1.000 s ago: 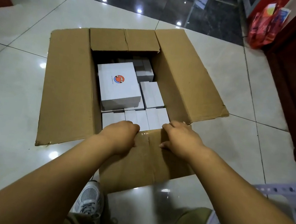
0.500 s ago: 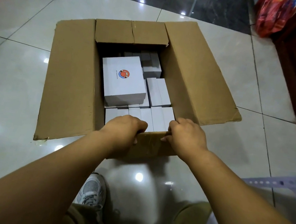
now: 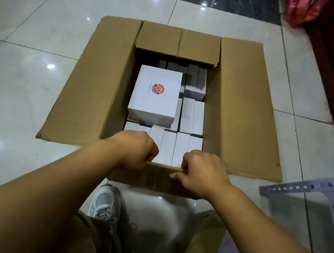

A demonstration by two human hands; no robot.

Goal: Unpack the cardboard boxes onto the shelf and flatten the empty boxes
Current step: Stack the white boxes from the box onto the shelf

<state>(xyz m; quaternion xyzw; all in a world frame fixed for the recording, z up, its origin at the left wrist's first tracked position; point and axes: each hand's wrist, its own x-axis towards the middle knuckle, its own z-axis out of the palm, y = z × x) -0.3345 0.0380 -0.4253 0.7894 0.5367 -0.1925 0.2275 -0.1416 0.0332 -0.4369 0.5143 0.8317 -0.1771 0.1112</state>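
On pale floor tiles sits the cardboard box, all flaps folded out. Left of its opening, the long left flap lies flat on the floor. At the near edge, the left hand curls over the near flap; the right hand grips the same flap just beside it, hands apart. Inside the box: small white boxes packed upright, one white box with a red-blue logo lying on top. Right of the box, a perforated white shelf rail. Below the box, a grey sneaker.
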